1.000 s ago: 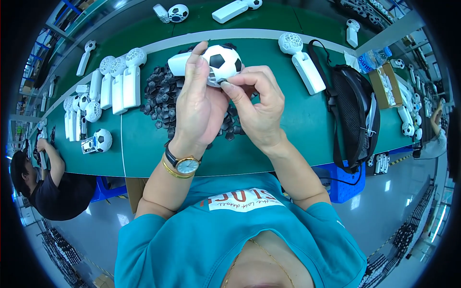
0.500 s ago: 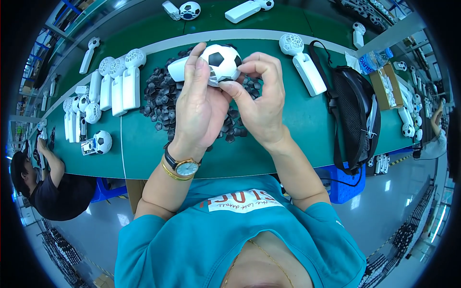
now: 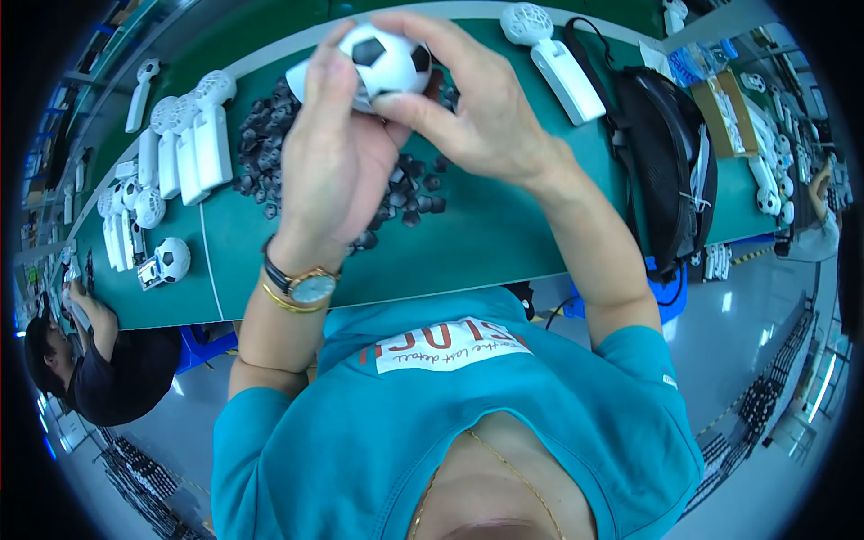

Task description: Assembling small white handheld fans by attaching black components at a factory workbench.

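Above the green table I hold a white handheld fan (image 3: pixel 389 70) whose round head has a football pattern with black pentagons. My left hand (image 3: pixel 328 148) is closed round its left side, where part of the white handle juts out. My right hand (image 3: pixel 486 112) arches over the head, with its thumb pressed at the lower edge by a dark patch and its fingers curled over the far right side. Below the hands lies a pile of small black pentagon pieces (image 3: pixel 261 148), partly hidden by my left hand and wrist.
Several white fans with lattice heads (image 3: pixel 211 144) stand grouped at the left, and a football-patterned one (image 3: pixel 171 261) lies nearer. Another fan (image 3: pixel 567 81) lies at the right beside a black bag (image 3: pixel 666 171). Beyond are a cardboard box (image 3: pixel 724 112) and a bottle (image 3: pixel 697 63). A co-worker (image 3: pixel 108 369) sits at far left.
Both hands and the fan have moved up and slightly left in the view. My right hand has gone from a fingertip pinch to wrapping over the ball head. The whole view has shifted too.
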`<state>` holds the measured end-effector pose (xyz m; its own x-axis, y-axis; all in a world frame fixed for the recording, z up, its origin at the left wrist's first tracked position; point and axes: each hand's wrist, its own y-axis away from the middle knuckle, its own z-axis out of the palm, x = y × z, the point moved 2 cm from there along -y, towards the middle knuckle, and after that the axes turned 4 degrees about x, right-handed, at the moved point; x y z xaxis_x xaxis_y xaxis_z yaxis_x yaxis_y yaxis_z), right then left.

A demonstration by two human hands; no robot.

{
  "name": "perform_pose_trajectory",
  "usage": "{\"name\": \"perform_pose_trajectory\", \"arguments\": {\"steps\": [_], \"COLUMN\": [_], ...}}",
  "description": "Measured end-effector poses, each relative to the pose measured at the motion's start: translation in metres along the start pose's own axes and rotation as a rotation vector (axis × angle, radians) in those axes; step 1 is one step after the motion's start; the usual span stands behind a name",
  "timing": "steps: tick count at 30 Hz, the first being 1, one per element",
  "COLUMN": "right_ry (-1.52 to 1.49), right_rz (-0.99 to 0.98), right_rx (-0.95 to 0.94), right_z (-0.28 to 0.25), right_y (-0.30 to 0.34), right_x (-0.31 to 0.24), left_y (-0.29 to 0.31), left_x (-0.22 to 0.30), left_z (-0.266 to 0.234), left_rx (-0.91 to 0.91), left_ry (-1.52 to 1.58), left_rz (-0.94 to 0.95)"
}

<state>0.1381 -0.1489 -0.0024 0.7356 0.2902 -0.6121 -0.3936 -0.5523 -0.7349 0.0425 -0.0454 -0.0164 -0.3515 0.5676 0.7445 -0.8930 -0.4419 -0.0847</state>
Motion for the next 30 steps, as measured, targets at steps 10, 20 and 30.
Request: {"name": "perform_pose_trajectory", "arguments": {"steps": [10,20,30], "right_ry": [-0.748,0.044,0.896], "right_rz": [0.738,0.581,0.308], "right_rx": [-0.026,-0.088,-0.464], "right_z": [-0.039,-0.049,-0.038], "right_y": [-0.002,0.052,0.089], "right_x": [0.009,0.023,0.026], "left_y": [-0.017,-0.016,-0.001], "left_x": [0.073,0.026,0.008], "left_z": [0.047,0.01,-0.012], "left_rx": [-0.163,-0.197,-0.072], "left_ry": [-1.25,-1.005,-0.838], "left_rz": [-0.366,0.178,0.034]}}
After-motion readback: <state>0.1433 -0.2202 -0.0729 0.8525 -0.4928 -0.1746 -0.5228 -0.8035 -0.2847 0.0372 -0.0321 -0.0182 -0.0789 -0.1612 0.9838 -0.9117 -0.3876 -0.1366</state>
